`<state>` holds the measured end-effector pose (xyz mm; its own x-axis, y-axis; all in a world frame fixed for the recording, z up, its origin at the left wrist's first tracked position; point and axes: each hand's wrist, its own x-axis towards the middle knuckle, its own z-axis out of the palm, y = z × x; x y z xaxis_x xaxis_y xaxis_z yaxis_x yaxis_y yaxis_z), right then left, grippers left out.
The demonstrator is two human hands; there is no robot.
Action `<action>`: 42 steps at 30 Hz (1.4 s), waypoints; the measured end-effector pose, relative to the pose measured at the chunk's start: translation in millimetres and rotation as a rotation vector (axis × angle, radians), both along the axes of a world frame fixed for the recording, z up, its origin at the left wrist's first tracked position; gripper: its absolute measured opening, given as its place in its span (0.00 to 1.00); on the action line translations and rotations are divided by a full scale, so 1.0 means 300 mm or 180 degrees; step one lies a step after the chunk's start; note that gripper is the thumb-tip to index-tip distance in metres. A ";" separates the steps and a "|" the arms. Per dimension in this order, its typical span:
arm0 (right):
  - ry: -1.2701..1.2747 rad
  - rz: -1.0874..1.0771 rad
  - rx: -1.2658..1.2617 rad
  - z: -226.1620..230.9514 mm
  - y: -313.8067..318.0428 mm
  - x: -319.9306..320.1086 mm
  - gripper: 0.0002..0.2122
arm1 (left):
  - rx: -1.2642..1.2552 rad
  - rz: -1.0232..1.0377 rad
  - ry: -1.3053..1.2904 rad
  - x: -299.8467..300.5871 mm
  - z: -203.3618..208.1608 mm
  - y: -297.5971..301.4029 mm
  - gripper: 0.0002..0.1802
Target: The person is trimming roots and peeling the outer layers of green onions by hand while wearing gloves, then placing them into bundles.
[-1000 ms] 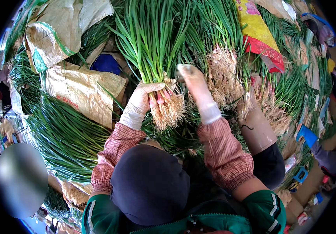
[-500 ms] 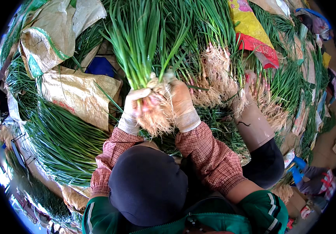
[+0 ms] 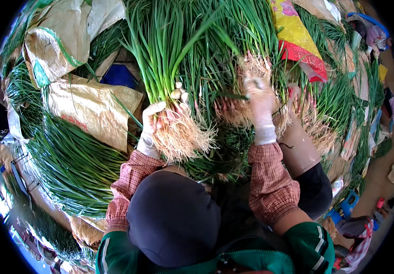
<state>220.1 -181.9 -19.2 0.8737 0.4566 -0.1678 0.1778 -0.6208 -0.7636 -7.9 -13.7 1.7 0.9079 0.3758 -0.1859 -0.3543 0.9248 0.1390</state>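
Observation:
My left hand, in a pale glove, is closed round the lower stems of a bunch of green garlic. Its long flat leaves point away from me, and pinkish stem ends and tangled pale roots hang towards me. A few small whitish bulbs show at the bunch's right side. To the right, my gloved right hand is over the root ends of a heap of the same plants. Motion smears its fingers. A blurred green leaf slants down close to that hand; whether the hand grips it is unclear.
A large pile of green leaves lies at my left, below a tan woven sack. Another sack is farther left. A yellow and red bag covers plants at far right. My booted leg extends among roots.
My right hand has left the bunch and moved right to the heap. My left hand keeps its hold on the bunch, whose roots are now more spread out.

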 end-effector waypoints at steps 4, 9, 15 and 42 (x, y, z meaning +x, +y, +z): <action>0.0248 0.0486 0.0611 0.123 0.024 -0.162 0.08 | 0.0615 -0.0296 0.0283 0.004 -0.021 0.003 0.30; 0.1063 0.1479 -0.0559 0.106 0.052 -0.290 0.18 | 0.0878 -0.0968 0.1255 -0.014 -0.061 0.027 0.26; 0.0353 0.1263 0.0302 -0.008 0.254 -0.224 0.12 | 0.1107 -0.1161 0.1151 -0.018 -0.072 0.031 0.25; -0.1078 0.1305 -0.1770 0.049 0.128 0.325 0.09 | 0.0550 0.0062 0.0688 -0.034 -0.069 0.057 0.36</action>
